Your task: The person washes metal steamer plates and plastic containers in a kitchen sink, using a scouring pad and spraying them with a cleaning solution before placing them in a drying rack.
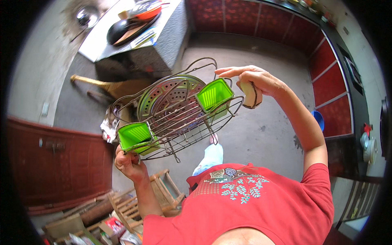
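A wire dish rack (pixel 171 144) is held up in front of me, tilted, with its left end lower. My left hand (pixel 130 162) grips that end from below. Two green plastic holders, the left one (pixel 134 134) and the right one (pixel 214 93), sit at the ends of the rack. A round perforated metal steamer plate (pixel 171 101) stands within the wires. My right hand (pixel 254 79) is at the rack's right end, fingers stretched toward the upper wire loop. Tucked in its palm is a cream-coloured pad (pixel 249 96) with a dark edge; its material is unclear.
At upper left stands a counter (pixel 101 43) bearing a dark ladle, an orange-rimmed item and other things. A broom (pixel 122 87) lies beyond the rack. Red cabinets (pixel 329 82) line the right. Wooden chair (pixel 165 186) and boxes clutter lower left, beside a red door (pixel 61 165).
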`<state>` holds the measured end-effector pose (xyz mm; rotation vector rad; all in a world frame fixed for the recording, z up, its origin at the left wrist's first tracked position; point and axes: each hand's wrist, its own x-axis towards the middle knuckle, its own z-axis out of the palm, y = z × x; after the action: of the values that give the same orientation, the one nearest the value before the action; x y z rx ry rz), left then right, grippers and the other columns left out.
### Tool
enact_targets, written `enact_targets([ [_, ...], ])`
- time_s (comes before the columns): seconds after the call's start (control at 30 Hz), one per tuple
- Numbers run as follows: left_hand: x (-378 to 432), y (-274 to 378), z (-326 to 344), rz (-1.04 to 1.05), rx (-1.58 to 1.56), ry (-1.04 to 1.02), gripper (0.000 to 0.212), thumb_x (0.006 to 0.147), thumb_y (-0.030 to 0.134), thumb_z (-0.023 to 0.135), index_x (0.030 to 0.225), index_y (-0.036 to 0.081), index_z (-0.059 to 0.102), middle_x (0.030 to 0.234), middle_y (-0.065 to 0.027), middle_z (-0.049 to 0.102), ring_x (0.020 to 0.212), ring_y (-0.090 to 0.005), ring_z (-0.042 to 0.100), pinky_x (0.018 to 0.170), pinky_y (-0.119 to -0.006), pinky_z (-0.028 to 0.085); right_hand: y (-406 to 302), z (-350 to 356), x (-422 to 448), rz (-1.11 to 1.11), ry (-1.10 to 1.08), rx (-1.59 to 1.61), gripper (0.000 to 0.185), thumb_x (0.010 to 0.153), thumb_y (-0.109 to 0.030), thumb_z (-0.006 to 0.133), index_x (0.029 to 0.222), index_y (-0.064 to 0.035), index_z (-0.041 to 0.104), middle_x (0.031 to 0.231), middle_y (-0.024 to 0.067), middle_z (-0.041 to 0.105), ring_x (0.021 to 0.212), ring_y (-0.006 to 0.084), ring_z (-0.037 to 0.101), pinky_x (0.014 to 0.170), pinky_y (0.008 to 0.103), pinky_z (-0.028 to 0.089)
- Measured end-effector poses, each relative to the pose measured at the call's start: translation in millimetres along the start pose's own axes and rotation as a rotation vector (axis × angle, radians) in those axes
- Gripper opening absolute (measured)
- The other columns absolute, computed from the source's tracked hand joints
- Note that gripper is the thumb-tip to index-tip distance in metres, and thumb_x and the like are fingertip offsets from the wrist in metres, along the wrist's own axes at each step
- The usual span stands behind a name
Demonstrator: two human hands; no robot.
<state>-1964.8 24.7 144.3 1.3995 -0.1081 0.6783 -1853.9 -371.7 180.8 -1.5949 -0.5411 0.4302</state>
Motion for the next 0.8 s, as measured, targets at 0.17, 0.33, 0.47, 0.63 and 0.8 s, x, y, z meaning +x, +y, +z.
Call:
enact_targets([
  [0.17,67,-68,94,0.142,0.155,-0.186,0.059,0.084,0.051,0.059,0.053,0.006,0.036,0.062,-0.0005,0.040,0.055,-0.0092,0.034,0.048,-0.026,0.023,2,-101,28,0.132,-0.082,-0.237,0.045,0.092,-0.035,0.045,0.123,-0.0050,0.056,0.138,0.0147,0.043,0.129,0.0263,0.038,0.106,0.0332,0.031],
  [0.33,149,-141,195,0.137,-0.046,-0.362,0.057,0.079,0.042,0.067,0.049,0.005,0.037,0.057,-0.0012,0.041,0.056,-0.0108,0.038,0.050,-0.026,0.026,18,-203,88,0.351,-0.213,-0.591,0.051,0.094,-0.040,0.042,0.134,-0.0085,0.044,0.145,0.0204,0.028,0.133,0.0302,0.032,0.108,0.0349,0.026],
  [0.47,212,-184,289,0.086,-0.108,-0.493,0.058,0.078,0.044,0.068,0.049,0.005,0.036,0.057,-0.0001,0.038,0.054,-0.0097,0.036,0.049,-0.025,0.026,28,-298,114,0.468,-0.247,-0.648,0.049,0.094,-0.037,0.040,0.139,-0.0176,0.038,0.151,0.0189,0.015,0.135,0.0335,0.027,0.109,0.0380,0.026],
  [0.63,269,-236,393,0.101,-0.085,-0.576,0.063,0.078,0.051,0.067,0.048,0.006,0.033,0.056,0.0005,0.037,0.053,-0.0083,0.035,0.048,-0.024,0.024,26,-379,163,0.629,-0.249,-0.759,0.045,0.094,-0.031,0.044,0.137,-0.0200,0.041,0.149,0.0175,0.022,0.133,0.0373,0.028,0.109,0.0402,0.027],
  [0.8,315,-294,491,0.058,-0.063,-0.499,0.063,0.079,0.050,0.066,0.050,0.006,0.031,0.060,-0.0001,0.035,0.052,-0.0070,0.032,0.047,-0.024,0.021,72,-505,193,0.451,-0.171,-0.697,0.032,0.092,-0.017,0.047,0.119,-0.0035,0.058,0.133,0.0161,0.043,0.117,0.0304,0.048,0.098,0.0354,0.039],
])
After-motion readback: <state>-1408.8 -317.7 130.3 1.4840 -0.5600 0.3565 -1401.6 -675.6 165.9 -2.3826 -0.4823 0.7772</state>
